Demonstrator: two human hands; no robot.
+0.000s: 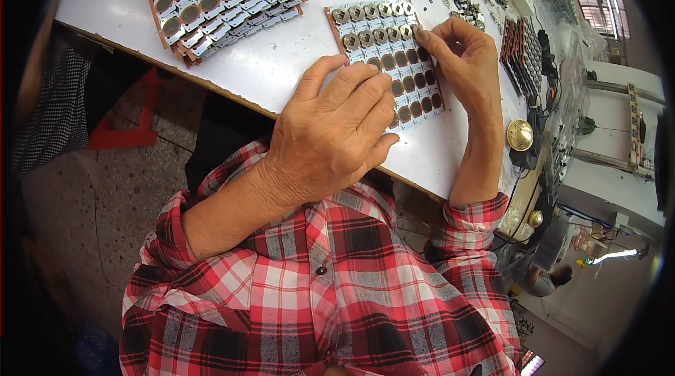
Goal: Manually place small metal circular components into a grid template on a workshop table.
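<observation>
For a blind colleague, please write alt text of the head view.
Both hands work on a grid tray of round sockets on a white table: the left hand rests on it, and the right hand fingers press a small metal piece at its upper rows. A stack of similar trays lies further back.

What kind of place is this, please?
Probably a small assembly workshop: the right hand fits metal pieces into a gridded tray on a white workbench, with a stack of filled trays nearby.

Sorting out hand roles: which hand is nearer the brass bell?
Right. The right hand is up-left of the bell, fairly close; the left hand lies farther left.
</observation>
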